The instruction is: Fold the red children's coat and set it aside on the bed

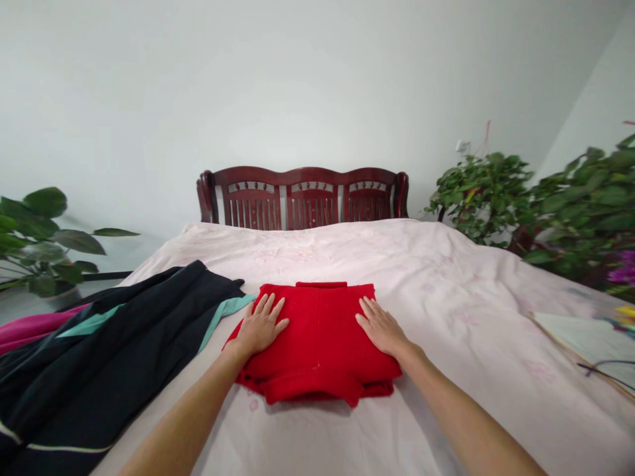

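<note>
A folded red sweater (pixel 317 337) lies flat in front of me, its collar edge facing me and a narrow strip of red cloth showing beyond its far edge. On its left side my left hand (pixel 262 324) rests palm down with the fingers spread. My right hand (pixel 384 327) lies flat on the right side, fingers also apart. Neither hand grips anything. The layers under the sweater's top panel are mostly hidden.
The sweater sits on a pale floral bedsheet (pixel 461 330). Dark clothing (pixel 114 344) with teal trim spreads at the left, beside a pink garment (pixel 40 328). A wooden bench back (pixel 312 198) stands behind. Potted plants flank both sides; a papery white item (pixel 585 337) lies at right.
</note>
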The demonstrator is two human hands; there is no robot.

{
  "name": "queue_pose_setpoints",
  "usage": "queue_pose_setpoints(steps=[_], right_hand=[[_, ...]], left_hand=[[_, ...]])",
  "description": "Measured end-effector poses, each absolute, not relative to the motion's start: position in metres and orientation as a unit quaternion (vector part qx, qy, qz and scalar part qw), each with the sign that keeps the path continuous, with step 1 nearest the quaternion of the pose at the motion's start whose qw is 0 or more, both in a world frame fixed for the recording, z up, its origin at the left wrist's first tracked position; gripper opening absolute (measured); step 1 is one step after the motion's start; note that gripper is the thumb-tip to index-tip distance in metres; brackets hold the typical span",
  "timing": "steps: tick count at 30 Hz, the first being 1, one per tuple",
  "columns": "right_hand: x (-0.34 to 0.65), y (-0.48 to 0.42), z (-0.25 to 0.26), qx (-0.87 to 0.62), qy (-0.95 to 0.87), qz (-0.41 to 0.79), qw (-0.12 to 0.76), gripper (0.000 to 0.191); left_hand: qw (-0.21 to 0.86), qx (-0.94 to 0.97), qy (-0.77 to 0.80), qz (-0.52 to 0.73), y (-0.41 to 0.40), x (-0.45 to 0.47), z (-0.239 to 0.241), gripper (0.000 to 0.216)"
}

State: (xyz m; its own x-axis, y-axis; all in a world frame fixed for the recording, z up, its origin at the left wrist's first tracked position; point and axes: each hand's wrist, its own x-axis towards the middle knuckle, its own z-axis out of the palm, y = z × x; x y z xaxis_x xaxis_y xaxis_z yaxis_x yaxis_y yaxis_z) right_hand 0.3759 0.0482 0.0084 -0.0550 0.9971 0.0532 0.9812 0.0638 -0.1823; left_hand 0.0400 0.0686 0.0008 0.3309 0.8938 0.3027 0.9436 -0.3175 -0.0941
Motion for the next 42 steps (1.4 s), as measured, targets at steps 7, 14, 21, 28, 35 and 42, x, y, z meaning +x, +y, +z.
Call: queue_pose_setpoints(steps=[7, 14, 21, 28, 35, 42], right_hand=[[0.398, 0.023, 0.002, -0.712, -0.692, 0.092, 0.076, 0.065], [0.393, 0.027, 0.034, -0.739, -0.665, 0.064, 0.087, 0.055], [0.382, 0.088, 0.078, -0.742, -0.645, 0.010, 0.181, 0.042], [0.382, 0.141, 0.070, -0.767, -0.603, 0.060, 0.211, 0.050], [0.390, 0.155, 0.039, -0.773, -0.554, 0.113, 0.288, 0.019], [0.406, 0.142, 0.051, -0.711, -0.539, 0.097, 0.441, 0.043]], left_hand=[[0.153, -0.775, -0.606, -0.091, 0.045, 0.046, 0.001, 0.058], [0.113, -0.739, -0.657, -0.101, 0.021, 0.058, -0.001, 0.066], [0.138, -0.731, -0.654, -0.137, 0.011, 0.063, -0.009, 0.068], [0.161, -0.727, -0.650, -0.148, 0.007, 0.067, -0.010, 0.066], [0.165, -0.725, -0.652, -0.150, 0.006, 0.068, -0.009, 0.065], [0.161, -0.720, -0.659, -0.147, 0.007, 0.068, -0.011, 0.065]])
